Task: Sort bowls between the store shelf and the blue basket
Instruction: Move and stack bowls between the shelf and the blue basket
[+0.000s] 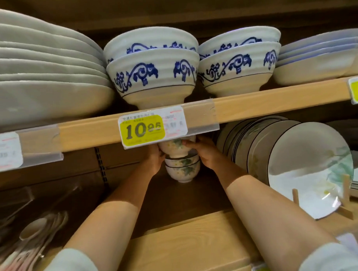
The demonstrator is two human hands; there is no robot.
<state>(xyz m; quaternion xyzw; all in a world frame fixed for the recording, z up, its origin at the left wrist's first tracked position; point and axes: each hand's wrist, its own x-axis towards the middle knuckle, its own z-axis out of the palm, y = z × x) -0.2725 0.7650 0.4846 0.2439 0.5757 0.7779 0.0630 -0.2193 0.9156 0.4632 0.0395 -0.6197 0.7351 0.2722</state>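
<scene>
Near: my left hand (154, 159) and right hand (205, 154), one on each side of a small floral bowl (173, 148), fingers curled round it. The bowl is on, or possibly just above, a stack of matching bowls (183, 169) toward the lower shelf's (187, 232) back. Farther up: blue-patterned bowls (153, 75) at the upper shelf's (274, 103) front edge.

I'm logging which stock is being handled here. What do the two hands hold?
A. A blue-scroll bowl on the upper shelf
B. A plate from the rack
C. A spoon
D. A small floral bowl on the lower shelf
D: the left hand and right hand grip the floral bowl from either side, directly above the stack of matching bowls, under the price tag.
</scene>
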